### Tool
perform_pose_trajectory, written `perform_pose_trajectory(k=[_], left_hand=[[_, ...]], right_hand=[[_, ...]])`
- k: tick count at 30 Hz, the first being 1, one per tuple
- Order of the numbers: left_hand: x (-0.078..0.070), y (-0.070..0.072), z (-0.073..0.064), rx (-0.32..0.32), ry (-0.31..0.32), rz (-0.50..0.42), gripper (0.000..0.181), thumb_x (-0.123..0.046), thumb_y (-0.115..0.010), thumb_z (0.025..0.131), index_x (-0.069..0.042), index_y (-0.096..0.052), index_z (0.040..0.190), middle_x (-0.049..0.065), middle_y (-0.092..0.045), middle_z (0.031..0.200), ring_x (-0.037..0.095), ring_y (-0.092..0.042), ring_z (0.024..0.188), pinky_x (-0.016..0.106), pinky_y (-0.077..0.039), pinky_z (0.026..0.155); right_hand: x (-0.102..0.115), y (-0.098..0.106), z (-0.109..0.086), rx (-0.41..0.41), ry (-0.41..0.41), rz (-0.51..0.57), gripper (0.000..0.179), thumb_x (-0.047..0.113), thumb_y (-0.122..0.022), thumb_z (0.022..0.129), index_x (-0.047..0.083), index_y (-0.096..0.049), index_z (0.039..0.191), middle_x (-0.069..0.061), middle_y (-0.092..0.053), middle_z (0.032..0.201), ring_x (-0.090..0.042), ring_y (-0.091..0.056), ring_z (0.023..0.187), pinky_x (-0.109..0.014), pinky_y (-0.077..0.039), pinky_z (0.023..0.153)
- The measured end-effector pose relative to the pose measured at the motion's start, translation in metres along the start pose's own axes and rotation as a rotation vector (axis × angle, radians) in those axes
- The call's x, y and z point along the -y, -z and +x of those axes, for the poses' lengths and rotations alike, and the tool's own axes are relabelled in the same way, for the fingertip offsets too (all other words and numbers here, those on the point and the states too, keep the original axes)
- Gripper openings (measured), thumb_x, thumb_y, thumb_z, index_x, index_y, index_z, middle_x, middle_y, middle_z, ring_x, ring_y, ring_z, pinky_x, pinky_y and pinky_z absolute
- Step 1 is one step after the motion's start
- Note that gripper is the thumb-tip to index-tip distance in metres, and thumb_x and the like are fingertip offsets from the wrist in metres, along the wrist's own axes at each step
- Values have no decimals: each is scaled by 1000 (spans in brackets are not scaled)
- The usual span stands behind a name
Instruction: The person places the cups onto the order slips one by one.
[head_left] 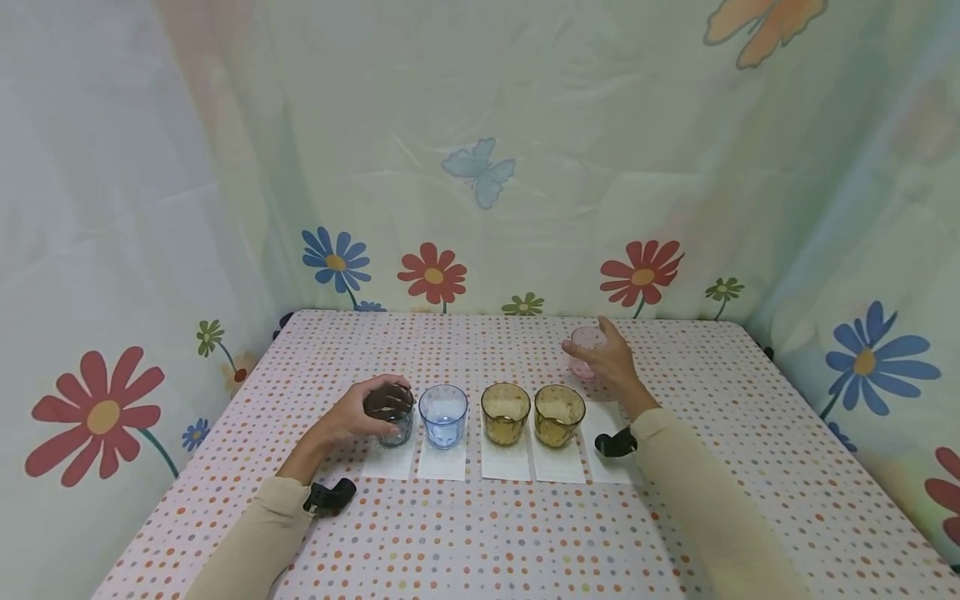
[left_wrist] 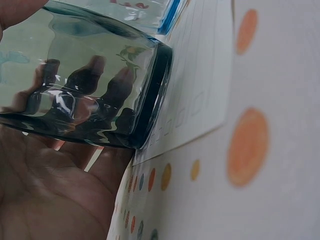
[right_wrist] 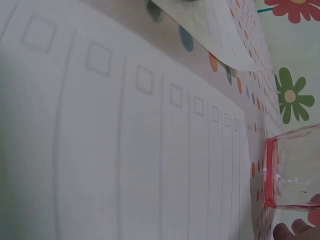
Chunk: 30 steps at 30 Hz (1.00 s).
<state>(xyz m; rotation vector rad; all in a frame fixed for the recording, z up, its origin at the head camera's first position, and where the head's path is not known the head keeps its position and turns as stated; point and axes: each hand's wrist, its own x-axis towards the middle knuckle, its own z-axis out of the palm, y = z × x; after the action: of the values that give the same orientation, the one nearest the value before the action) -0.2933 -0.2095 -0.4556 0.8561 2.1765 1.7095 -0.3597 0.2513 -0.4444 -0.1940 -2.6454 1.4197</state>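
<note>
My left hand [head_left: 358, 410] grips a grey-blue glass [head_left: 397, 423] at the left end of a row. In the left wrist view the fingers show through the wall of this glass [left_wrist: 85, 75], beside a paper sheet. At the back right my right hand [head_left: 613, 360] holds a pink glass [head_left: 583, 368], its thumb across the near side. The right wrist view shows only part of the pink glass [right_wrist: 295, 170], with fingertips [right_wrist: 295, 230] below it. Between the hands stand a light blue glass [head_left: 443, 417] and two amber glasses, the left one [head_left: 506, 414] beside the right one [head_left: 559, 416].
Several white paper sheets lie in a row under and in front of the glasses, one sheet [head_left: 611, 467] at the right end under my right forearm. A dotted cloth [head_left: 465, 542] covers the table. Flowered curtains [head_left: 375, 167] hang behind and at both sides.
</note>
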Motion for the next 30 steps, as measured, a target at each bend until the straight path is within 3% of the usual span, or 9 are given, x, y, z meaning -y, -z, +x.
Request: perform_pose_trajectory(k=[8, 12, 16, 21, 30], left_hand=[[3, -1, -4, 1, 17, 0, 72, -4, -81, 78, 4, -48, 142, 21, -61, 132, 37, -59, 123, 36, -51, 100], [1, 1, -4, -7, 31, 7, 72, -3, -80, 79, 0, -49, 143, 20, -60, 134, 35, -59, 123, 36, -50, 101], [0, 2, -3, -9, 26, 9, 72, -3, -80, 79, 2, -48, 143, 21, -60, 134, 35, -59, 123, 38, -49, 101], [0, 2, -2, -4, 0, 2, 72, -2, -81, 78, 2, -48, 142, 23, -60, 133, 36, -60, 123, 40, -50, 102], [1, 1, -1, 0, -8, -11, 73, -3, -81, 79, 4, -47, 143, 23, -60, 134, 31, -61, 122, 38, -50, 101]], right_hand=[[-5, -7, -5, -26, 20, 103, 92, 42, -81, 85, 8, -36, 157, -18, -29, 164, -39, -23, 152, -57, -25, 119], [-3, -10, -3, -46, 30, 196, 88, 39, -85, 82, 5, -43, 151, -19, -40, 157, -37, -35, 147, -51, -33, 117], [-3, -12, -1, -65, 35, 268, 81, 31, -89, 78, 5, -49, 144, -20, -53, 143, -37, -50, 132, -50, -43, 107], [-3, -13, 2, -107, 32, 272, 70, 20, -86, 78, 5, -53, 138, -19, -58, 131, -35, -55, 118, -47, -46, 98], [3, -14, 2, -158, -6, 226, 62, 11, -79, 76, 3, -56, 133, -20, -61, 125, -35, -57, 115, -47, -47, 97]])
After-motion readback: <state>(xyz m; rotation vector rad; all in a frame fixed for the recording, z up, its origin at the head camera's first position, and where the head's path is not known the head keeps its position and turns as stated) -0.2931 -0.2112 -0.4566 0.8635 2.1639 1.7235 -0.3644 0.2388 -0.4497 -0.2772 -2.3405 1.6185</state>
